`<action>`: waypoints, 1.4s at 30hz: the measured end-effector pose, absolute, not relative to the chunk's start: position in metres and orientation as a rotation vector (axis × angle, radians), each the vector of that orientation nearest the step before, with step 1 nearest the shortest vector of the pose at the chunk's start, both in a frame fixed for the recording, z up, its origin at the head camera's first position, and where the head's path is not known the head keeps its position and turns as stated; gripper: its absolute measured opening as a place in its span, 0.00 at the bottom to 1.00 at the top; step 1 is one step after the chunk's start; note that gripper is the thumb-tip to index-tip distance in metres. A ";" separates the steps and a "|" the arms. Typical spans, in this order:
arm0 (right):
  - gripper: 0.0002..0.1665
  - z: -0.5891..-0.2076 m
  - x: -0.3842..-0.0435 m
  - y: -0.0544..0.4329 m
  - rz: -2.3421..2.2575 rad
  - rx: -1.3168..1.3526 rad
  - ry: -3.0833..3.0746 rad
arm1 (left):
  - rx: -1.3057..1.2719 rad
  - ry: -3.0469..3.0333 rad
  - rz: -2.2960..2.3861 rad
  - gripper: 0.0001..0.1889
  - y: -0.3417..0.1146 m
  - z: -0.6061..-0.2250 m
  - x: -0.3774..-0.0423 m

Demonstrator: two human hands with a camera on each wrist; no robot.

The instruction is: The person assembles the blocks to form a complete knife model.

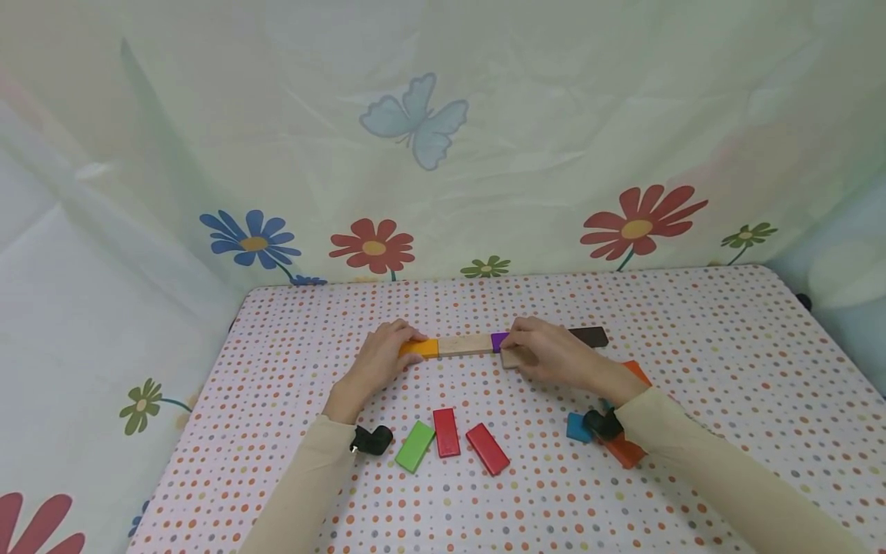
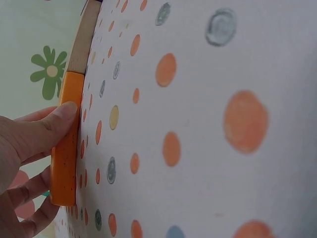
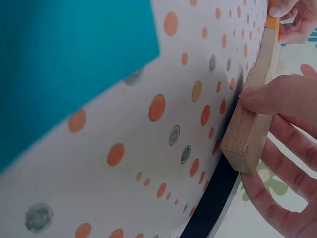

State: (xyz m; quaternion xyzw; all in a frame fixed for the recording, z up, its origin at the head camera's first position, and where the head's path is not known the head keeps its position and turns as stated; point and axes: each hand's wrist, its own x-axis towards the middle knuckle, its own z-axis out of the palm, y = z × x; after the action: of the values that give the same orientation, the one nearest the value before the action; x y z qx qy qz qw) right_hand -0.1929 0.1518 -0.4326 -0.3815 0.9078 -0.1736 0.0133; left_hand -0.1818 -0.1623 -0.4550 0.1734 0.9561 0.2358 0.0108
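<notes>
At the left end of a row of blocks, my left hand (image 1: 377,358) pinches an orange block (image 2: 67,144), thumb on the near side and fingers behind. A plain wooden block (image 1: 464,344) lies end to end with it, followed by a purple block (image 1: 496,342), partly hidden. My right hand (image 1: 550,354) holds another plain wooden block (image 3: 242,124) between thumb and fingers, just in front of the row beside the purple block. A black block (image 1: 591,336) shows past the right hand; its left part is hidden. In the right wrist view the held block overlaps the black block (image 3: 213,198).
Nearer on the dotted tablecloth lie a green block (image 1: 415,446) and two red blocks, one upright in view (image 1: 446,432) and one slanted (image 1: 487,448). Blue (image 1: 578,428) and orange-red (image 1: 623,452) blocks sit partly under the right forearm. A flowered curtain (image 1: 526,169) hangs behind the table.
</notes>
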 end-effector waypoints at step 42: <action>0.19 -0.438 -0.192 0.153 -0.422 -1.258 2.882 | 0.547 2.982 0.759 0.17 -0.163 -0.456 -0.181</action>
State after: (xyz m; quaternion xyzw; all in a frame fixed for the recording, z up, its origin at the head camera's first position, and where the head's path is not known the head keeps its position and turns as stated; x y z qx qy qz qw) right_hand -0.1918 0.1532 -0.4384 -0.3964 0.9082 -0.1331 -0.0157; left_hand -0.1809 -0.1634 -0.4561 0.1751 0.9541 0.2428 0.0081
